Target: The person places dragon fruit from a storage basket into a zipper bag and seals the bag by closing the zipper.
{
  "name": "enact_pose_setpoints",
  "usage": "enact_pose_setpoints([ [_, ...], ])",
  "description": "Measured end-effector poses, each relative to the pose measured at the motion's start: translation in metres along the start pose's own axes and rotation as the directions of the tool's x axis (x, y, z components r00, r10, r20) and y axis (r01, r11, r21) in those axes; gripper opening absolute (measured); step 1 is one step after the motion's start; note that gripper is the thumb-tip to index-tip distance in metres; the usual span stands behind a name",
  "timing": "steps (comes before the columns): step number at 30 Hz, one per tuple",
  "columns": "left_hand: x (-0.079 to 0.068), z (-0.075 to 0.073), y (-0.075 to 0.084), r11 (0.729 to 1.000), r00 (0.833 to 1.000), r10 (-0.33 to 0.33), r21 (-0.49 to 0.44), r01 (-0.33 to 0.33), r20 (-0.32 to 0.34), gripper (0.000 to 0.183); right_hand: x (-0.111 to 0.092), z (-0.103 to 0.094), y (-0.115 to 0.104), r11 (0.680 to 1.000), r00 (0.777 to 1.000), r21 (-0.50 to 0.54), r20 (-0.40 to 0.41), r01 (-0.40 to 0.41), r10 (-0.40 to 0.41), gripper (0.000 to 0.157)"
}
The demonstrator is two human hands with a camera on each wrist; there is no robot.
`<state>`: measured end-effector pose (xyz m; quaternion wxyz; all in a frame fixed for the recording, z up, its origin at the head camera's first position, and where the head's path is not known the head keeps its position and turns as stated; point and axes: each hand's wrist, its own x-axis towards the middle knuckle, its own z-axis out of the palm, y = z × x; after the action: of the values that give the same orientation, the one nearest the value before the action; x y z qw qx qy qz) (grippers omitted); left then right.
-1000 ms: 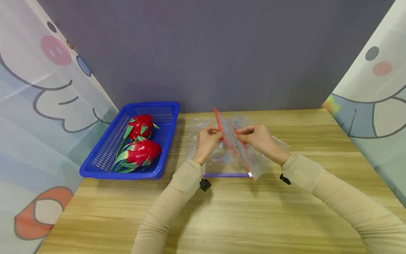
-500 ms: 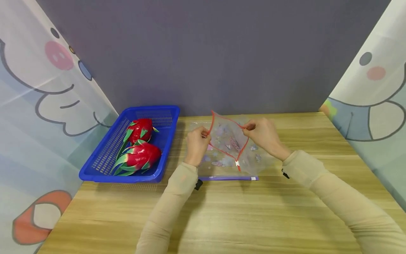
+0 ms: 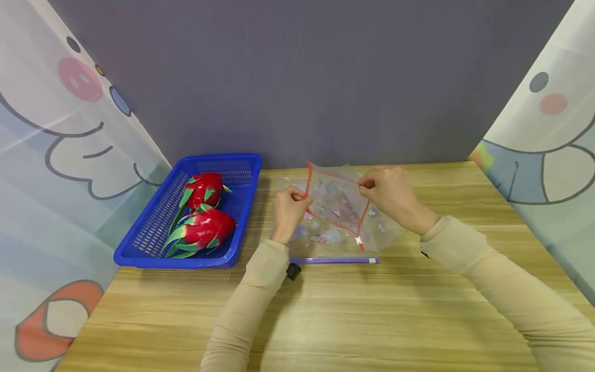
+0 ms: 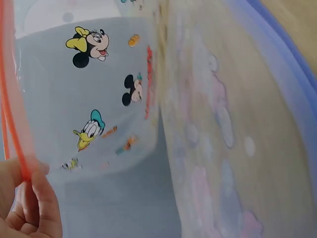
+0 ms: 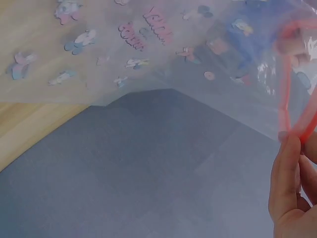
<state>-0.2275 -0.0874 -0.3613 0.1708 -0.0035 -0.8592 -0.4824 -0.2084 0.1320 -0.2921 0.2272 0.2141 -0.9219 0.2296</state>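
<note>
A clear slider zip bag [image 3: 341, 219] with a red zip edge and printed cartoon figures is spread wide at its mouth. My left hand [image 3: 289, 211] pinches the left side of the red edge between thumb and fingers; the left wrist view shows this hand [image 4: 32, 201] at the orange-red strip. The opposite side of the mouth is pinched by my right hand [image 3: 390, 196], seen also in the right wrist view [image 5: 292, 183]. The white slider [image 3: 358, 240] sits at the near corner of the mouth. Beneath lies a second clear bag with a purple zip edge [image 3: 334, 260].
To the left, a blue plastic basket [image 3: 244, 227] holds two red dragon fruits, one at the back [image 3: 204, 190] and one nearer [image 3: 211, 227]. A dark grey panel [image 3: 307, 82] rises behind the wooden table [image 3: 353, 320]. Printed curtains hang on both sides.
The red-edged bag's mouth has gone from a narrow gap to a wide diamond as my hands moved apart. Both hands keep their pinch on its edges.
</note>
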Motion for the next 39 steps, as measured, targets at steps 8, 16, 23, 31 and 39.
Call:
enact_pose_setpoints([
  [8,0.002,-0.004,0.001,0.996,1.000,0.003,-0.085,-0.004,-0.019,0.006,0.002,0.000,0.003,1.000,1.000,0.019,-0.018,-0.001,0.001,0.006],
  [16,0.004,-0.013,-0.008,0.999,0.997,-0.020,-0.044,0.017,-0.072,0.006,0.001,-0.017,0.020,1.000,0.992,-0.008,-0.124,-0.027,0.025,0.006],
  [23,0.010,-0.012,-0.014,1.000,0.999,-0.016,-0.018,0.015,-0.042,0.010,0.011,-0.031,0.030,0.999,0.984,-0.030,-0.174,0.019,-0.024,0.003],
  [31,0.010,-0.010,-0.017,0.999,0.998,0.036,0.020,-0.037,0.060,0.010,0.024,-0.027,0.040,0.991,0.993,0.066,-0.004,-0.115,0.116,0.006],
  [39,0.007,-0.005,-0.017,0.999,0.991,-0.013,-0.051,0.020,0.130,0.013,0.022,-0.010,0.037,0.966,0.976,0.156,0.094,-0.208,0.195,0.008],
])
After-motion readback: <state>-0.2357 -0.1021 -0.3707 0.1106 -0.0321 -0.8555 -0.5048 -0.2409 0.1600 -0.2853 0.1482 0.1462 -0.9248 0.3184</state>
